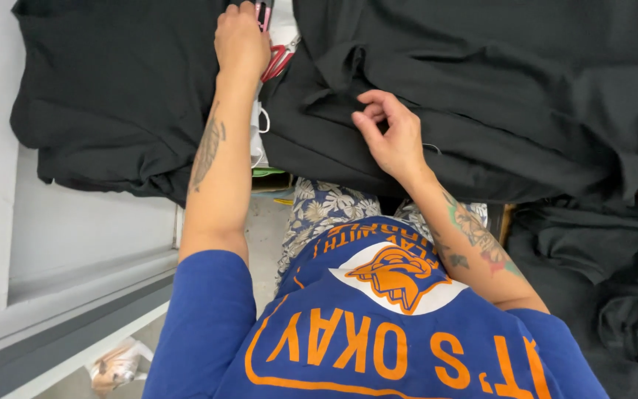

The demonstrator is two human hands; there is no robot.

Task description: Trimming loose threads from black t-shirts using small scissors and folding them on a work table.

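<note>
— What can go wrong here, in your opinion?

— My left hand [241, 41] is far from me, closed around a small dark and pink tool; I cannot tell what kind. Just beside it lie red-handled scissors [278, 60], in the gap between two heaps. My right hand [393, 137] is nearer, fingers curled and pinching the black garment [481, 96] at a fold. I think the risk is the scissors: if I pull the cloth, it can drag them, and they can slip down through the gap.

— And the surface, the room?

— The surface is almost hidden; only a pale strip [260, 137] shows between the garment and a second black pile [112, 89] on the left. More black cloth [592, 273] hangs low on the right. On the left there is a white ledge [75, 229], and a plastic bag [116, 366] on the floor.
</note>
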